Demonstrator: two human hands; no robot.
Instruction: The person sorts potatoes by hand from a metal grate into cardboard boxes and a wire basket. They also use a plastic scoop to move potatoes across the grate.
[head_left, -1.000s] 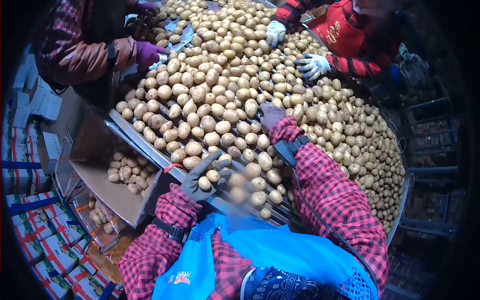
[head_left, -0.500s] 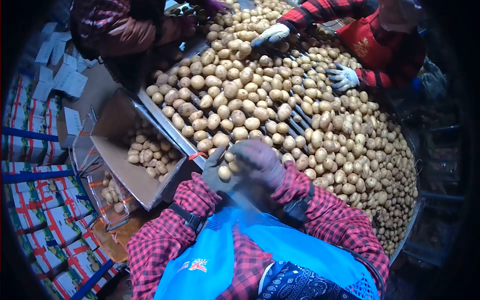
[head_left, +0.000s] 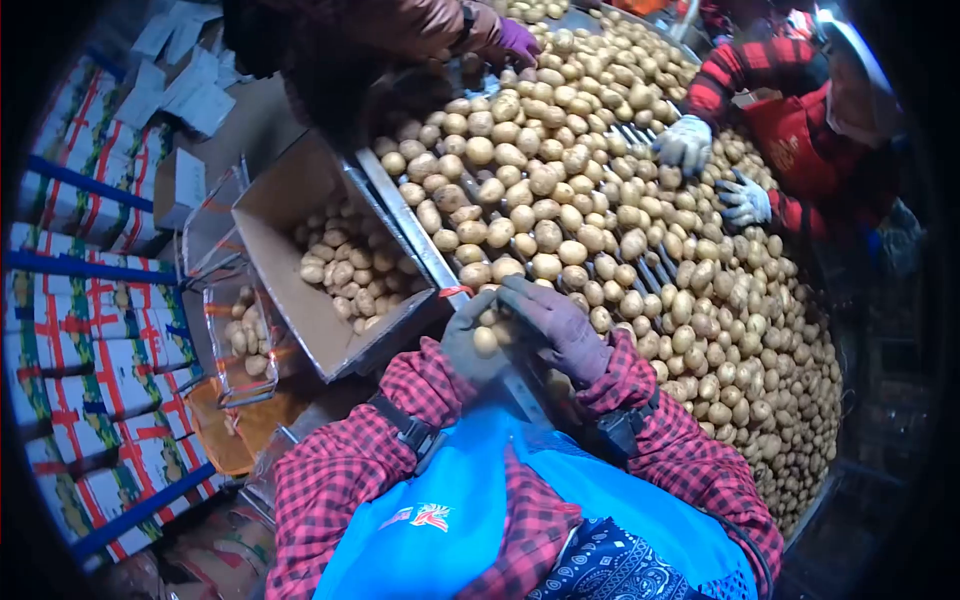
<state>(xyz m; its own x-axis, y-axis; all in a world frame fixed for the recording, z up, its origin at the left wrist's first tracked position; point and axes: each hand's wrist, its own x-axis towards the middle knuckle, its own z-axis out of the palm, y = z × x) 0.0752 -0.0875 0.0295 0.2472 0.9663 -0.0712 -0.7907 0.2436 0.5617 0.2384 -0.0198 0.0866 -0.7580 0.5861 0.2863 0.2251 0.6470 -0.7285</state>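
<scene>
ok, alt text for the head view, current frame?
Gloved left hand cups potatoes, gloved right hand close beside it, at the rim of a slatted table heaped with more potatoes. A cardboard box containing potatoes stands to the left; across the table are one co-worker's white-gloved hands and another's purple-gloved hand.

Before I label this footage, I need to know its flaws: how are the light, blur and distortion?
Head view: potatoes mid-frame are brightly lit, part of the box lies in shadow; head view: the left hand and right hand look slightly soft; head view: dark rounded border, apparent wide-lens bowing.
</scene>
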